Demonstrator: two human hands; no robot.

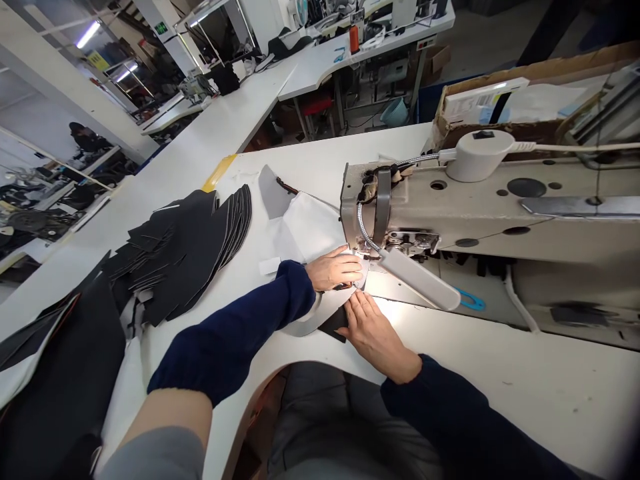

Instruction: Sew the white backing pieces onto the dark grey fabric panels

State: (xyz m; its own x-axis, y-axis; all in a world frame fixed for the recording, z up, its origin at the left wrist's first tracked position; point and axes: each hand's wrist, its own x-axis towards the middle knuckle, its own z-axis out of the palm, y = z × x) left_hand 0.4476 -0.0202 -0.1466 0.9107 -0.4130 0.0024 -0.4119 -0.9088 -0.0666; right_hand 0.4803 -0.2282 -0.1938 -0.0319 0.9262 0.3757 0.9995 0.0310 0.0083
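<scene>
Grey cloth [304,326] is lying on the table [500,380] at the left end of the machine [460,210], its curved edge sweeping out to the machine's near side. The left hand [335,271] is resting on it just below the machine's head, fingers together and slightly bent; whether they are pinching or only pressing, I cannot tell. The right hand [371,328] is lying on the near side of the machine's left end, fingers stretched out, thumb set apart, gripping nothing visible and touching the cloth's edge beside a black piece [332,325] that is poking out from under it. White cloth [315,228] is spreading left of the machine, with a dark stack [187,233] sitting farther left. A lamp [420,279] is hanging at the machine's near side (its glow is falling close by the right hand).

The work is seemingly at the lining-up or guiding step; the needle is hiding from view, so whether stitching is running is not showing. The next move is probably calling for flat, even pressure, matched edges and fingertips clear of the needle.
</scene>
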